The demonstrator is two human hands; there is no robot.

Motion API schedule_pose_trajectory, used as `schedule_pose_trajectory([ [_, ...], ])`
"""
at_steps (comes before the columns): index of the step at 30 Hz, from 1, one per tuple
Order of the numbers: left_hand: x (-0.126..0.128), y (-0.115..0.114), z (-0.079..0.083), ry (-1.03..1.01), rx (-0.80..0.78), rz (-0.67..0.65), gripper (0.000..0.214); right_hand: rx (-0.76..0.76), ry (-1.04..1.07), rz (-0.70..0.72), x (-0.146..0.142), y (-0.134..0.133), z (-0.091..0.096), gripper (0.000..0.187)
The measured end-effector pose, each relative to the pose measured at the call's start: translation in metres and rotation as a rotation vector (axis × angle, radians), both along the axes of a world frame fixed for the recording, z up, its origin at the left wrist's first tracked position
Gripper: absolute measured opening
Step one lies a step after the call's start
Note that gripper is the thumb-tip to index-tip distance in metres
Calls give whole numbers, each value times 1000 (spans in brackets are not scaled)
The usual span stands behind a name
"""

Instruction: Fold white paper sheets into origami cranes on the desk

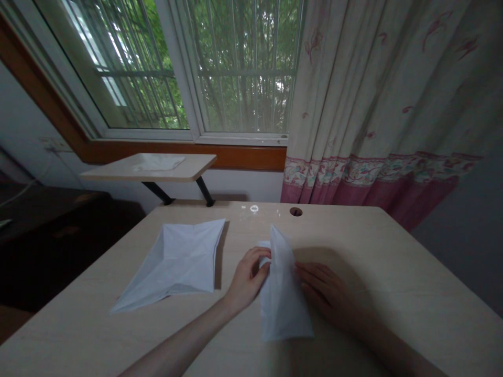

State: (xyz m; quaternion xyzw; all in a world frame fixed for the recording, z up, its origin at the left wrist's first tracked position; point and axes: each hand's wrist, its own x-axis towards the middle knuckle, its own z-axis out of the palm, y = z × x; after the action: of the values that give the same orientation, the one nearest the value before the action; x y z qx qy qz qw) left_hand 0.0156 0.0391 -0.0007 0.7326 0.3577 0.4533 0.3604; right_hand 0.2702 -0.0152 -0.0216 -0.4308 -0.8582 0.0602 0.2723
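- Left hand point(249, 275): its grip pinches the edge of the white paper point(288, 309) on the tabletop point(393, 256).
- Right hand point(328, 293) touches the paper's right side; whether its grip is closed, I cannot tell.
- Folding seems only partly done: the raised flap point(278, 248) is not yet flat.

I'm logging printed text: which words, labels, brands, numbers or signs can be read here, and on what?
None can be read.
The left paper, the right paper and the desk show no legible lettering.
The pattern on the curtain is decoration, not writing.
Any marking on the wall socket is too small and dim to tell.
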Motion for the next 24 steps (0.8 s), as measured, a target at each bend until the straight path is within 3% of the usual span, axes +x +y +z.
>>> schedule_pose_trajectory([
  [5,-2,-7,1,134,169,-15,27,131,52,-15,6,2,0,43],
  [11,-2,-14,2,303,392,-148,38,241,159,-148,13,2,6,42],
  [18,1,-17,11,564,415,-397,59,215,195,-39,18,-10,23,42],
  [24,4,-17,22,662,377,-541,68,155,213,50,17,-11,23,48],
])
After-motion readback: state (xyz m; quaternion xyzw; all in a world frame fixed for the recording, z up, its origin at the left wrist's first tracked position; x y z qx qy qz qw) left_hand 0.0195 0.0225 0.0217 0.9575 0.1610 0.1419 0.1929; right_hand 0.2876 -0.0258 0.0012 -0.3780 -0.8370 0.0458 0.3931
